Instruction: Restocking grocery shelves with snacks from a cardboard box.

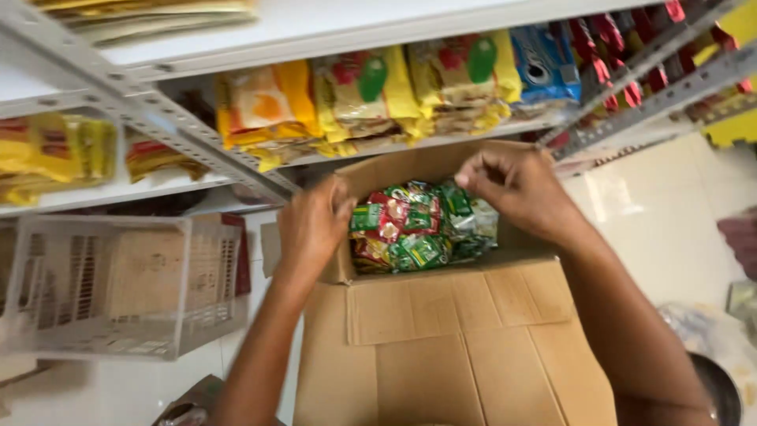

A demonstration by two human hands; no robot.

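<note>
**Two hands at an open box of snack packets beneath the shelves**

The white metal shelves (331,24) fill the upper part of the room in front of me, with grey slotted struts running across them at a slant. Below them stands a brown cardboard box (441,355), its near flap folded flat towards the person and its far flap standing up behind the contents. Inside the box lies a heap of small shiny packets (414,225), mostly green and red, packed close together and filling the open part.

To the left a pale plastic crate (102,292) with slatted sides sits on the white tiled floor (654,221); something flat and brown shows through its mesh, though I cannot tell what it is.

On the middle shelf, yellow packets (371,102) with red and green patches lean in a row, with an orange and yellow one at their left end. Right of them is a blue packet (544,67), and further right a cluster of dark red wrappers (611,47). More yellow packets (55,154) lie on the lower shelf at the far left.

The left hand (311,229) is curled loosely against the left edge of the box, fingers bent at the rim beside the packets; whether it grips the cardboard or only rests there I cannot tell. The right hand (512,185) hovers over the far right corner, fingers drawn together in a pinch just above the packets, and what they hold, if anything, is hidden.
</note>
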